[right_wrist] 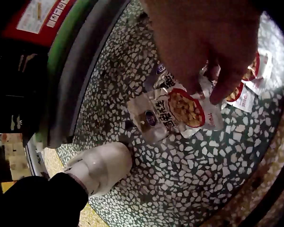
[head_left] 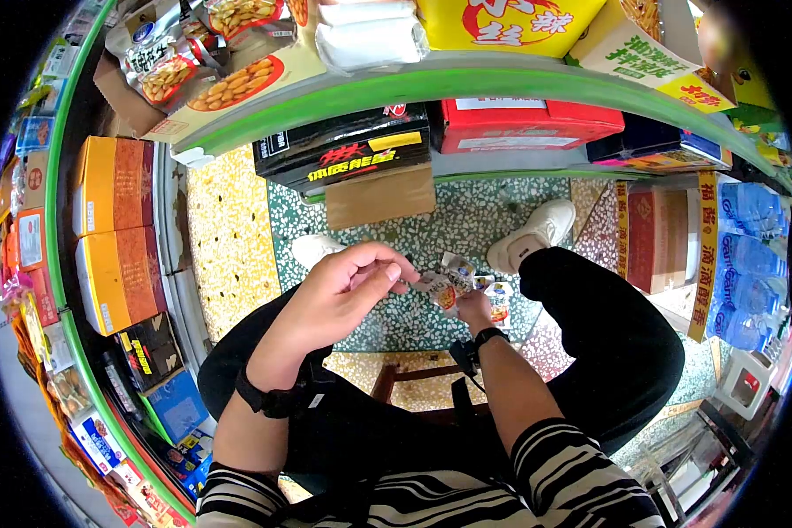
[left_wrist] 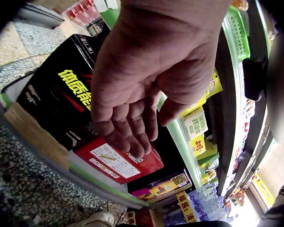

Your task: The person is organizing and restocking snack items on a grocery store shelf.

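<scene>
Shop floor [head_left: 475,220], right hand [head_left: 473,310] seemingly pinching packets [head_left: 447,285]

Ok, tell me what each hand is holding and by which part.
The right hand grips a bunch of small snack packets by one end. The left hand holds nothing; its loosely curled fingers are beside the packets.

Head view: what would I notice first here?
The right hand grips a bunch of snack packets over the speckled floor, with the left hand close beside them. Behind them, a black box and a red box sit on the bottom shelf.
</scene>
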A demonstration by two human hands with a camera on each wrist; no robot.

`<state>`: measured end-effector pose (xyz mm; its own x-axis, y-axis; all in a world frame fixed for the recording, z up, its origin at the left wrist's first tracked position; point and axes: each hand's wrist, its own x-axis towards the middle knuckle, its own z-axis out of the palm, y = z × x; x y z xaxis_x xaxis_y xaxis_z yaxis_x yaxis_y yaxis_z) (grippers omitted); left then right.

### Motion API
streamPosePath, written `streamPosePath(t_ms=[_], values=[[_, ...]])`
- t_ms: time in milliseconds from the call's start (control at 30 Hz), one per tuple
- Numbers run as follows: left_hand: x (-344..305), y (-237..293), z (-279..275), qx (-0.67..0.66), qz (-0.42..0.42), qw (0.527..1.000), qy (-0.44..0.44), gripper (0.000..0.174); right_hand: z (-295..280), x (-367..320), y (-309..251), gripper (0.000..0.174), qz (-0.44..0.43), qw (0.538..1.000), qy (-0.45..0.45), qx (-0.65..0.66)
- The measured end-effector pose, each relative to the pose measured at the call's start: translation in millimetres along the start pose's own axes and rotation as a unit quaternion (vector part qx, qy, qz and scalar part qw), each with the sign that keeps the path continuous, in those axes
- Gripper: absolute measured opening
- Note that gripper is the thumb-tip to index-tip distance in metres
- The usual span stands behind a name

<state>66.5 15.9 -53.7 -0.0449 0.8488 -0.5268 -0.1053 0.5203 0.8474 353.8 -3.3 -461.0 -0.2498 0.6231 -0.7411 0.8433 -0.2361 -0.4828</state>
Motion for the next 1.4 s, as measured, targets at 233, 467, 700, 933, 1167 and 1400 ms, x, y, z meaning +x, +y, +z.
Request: streamPosePath(t_ms=[233,467,700,933,1167,1400], values=[[3,2,-1,-0.002,0.004,1.000,-0.002,0.017,-42,-25,-71,0.028,0.036,0.997,0.045,-0.055],[10,-7,-7,-0.008,0.000,1.000,0.011,0.016,-86,-35,-115,0.024,-0.148,0.985,-0.005,-0.083],[18,-46,-37,0.099,0.092,0.977,0.167,0.026,-202,-97,-232,0.016,-0.269,0.953,-0.134,-0.027],[-17,-15,-18,-0.166,-0.051,0.984,-0.033,0.049,-241,-219,-284,0.006,-0.372,0.919,-0.116,0.060],[-31,-26,-4,-0.293,0.120,0.945,-0.087,0.036,-208,-249,-307,0.008,-0.305,0.939,-0.049,0.149],[-39,-17,-8,-0.467,0.240,0.848,-0.077,0.032,-199,-252,-342,0.006,-0.247,0.894,-0.035,0.372]])
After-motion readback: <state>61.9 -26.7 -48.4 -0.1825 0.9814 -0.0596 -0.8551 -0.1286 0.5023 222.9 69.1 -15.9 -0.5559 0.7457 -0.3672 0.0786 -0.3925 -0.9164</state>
